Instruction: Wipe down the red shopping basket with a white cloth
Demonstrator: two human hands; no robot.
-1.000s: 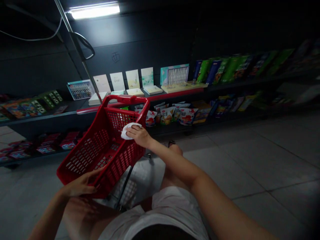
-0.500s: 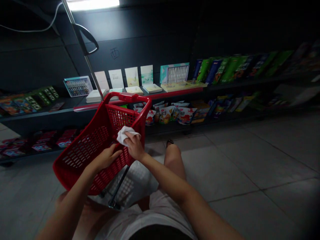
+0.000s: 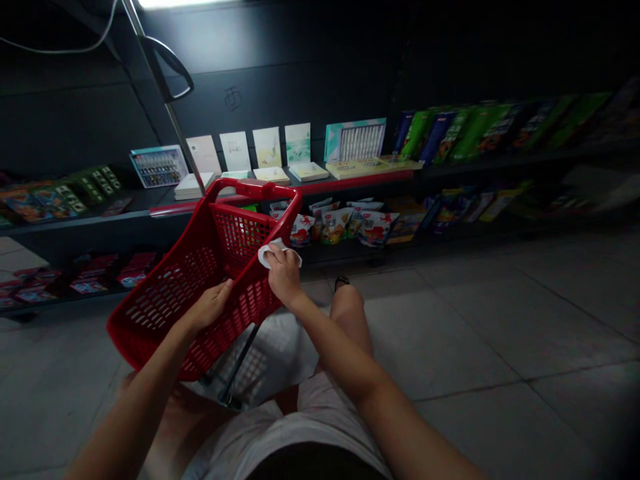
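A red plastic shopping cart with slotted walls stands in front of me, tilted in view, on a metal leg. My left hand grips the rim of its near side wall, the thumb lying along the top and the fingers partly hidden. Further along that rim, close to the handle corner, my right hand holds a bunched white cloth against the red plastic. The cart's inside shows no goods.
Behind the cart runs a dark shelf unit. It bears upright cards, boxed pen sets, green and blue packs and, lower down, snack bags. A metal pole rises behind the cart. Grey tiles cover the floor at right.
My right hand has slid the cloth right and slightly up along the rim, toward the handle. My left hand has shifted slightly, its fingers now closer together on the rim.
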